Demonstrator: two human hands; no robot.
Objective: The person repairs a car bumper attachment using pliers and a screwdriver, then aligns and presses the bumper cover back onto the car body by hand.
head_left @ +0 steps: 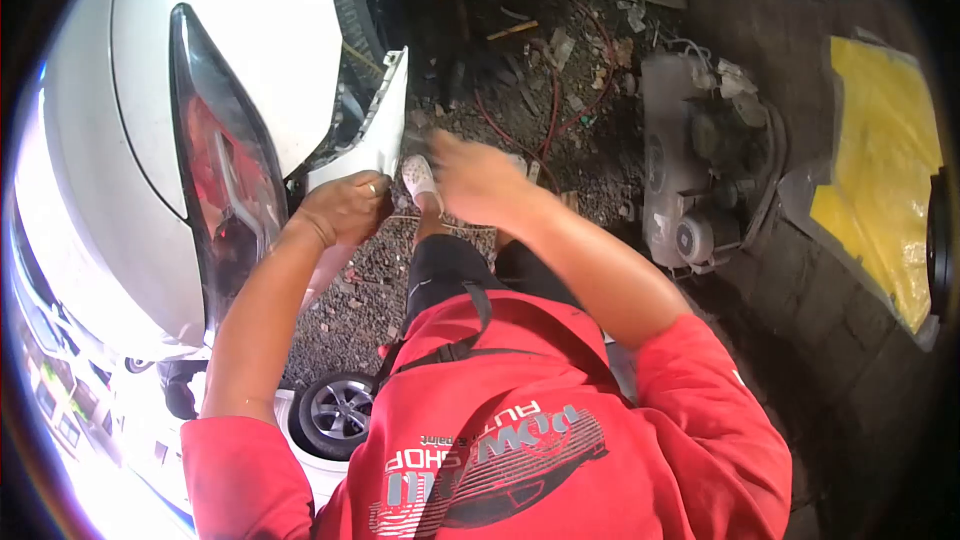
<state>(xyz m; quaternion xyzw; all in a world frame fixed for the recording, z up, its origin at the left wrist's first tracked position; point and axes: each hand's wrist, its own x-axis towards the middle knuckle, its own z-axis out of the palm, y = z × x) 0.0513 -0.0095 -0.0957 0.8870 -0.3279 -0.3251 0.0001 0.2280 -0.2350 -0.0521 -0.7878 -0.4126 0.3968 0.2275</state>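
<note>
My left hand point(350, 205) has its fingers curled on the edge of a white car bumper point(372, 152), just below the bumper's raised end with its row of clips. A ring shows on one finger. Beside that hand is the car's tail light point(235, 165), with red and clear parts. My right hand point(475, 175) is in the air to the right of the bumper, apart from it. Motion smears its fingers, so whether it holds anything cannot be made out.
White car bodywork point(250, 10) fills the left side, with a tyre point(352, 0) behind the bumper. Red cord point(553, 105) crosses gravel and debris. To the right lie a dusty machine point(665, 155) and a yellow sheet point(885, 165). A small wheel point(340, 410) lies near my left side.
</note>
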